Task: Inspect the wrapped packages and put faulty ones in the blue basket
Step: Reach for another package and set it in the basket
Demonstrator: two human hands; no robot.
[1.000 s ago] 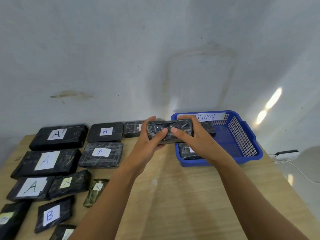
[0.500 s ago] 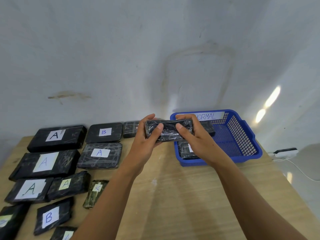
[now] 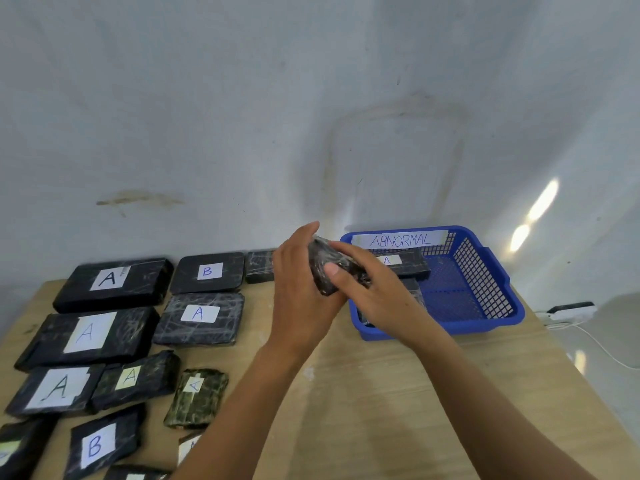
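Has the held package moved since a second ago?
Yes. The package, earlier level between the left hand and right hand, is now tilted steeply and no longer hides the first letters of the basket's label.

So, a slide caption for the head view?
Left hand and right hand hold a black film-wrapped package near the blue plastic basket.

Package (image 3: 320,271), level before, now steeply tilted between left hand (image 3: 301,289) and right hand (image 3: 377,296).

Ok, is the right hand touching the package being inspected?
Touching. In the head view the right hand lays its thumb across the wrapped package, which the left hand also holds.
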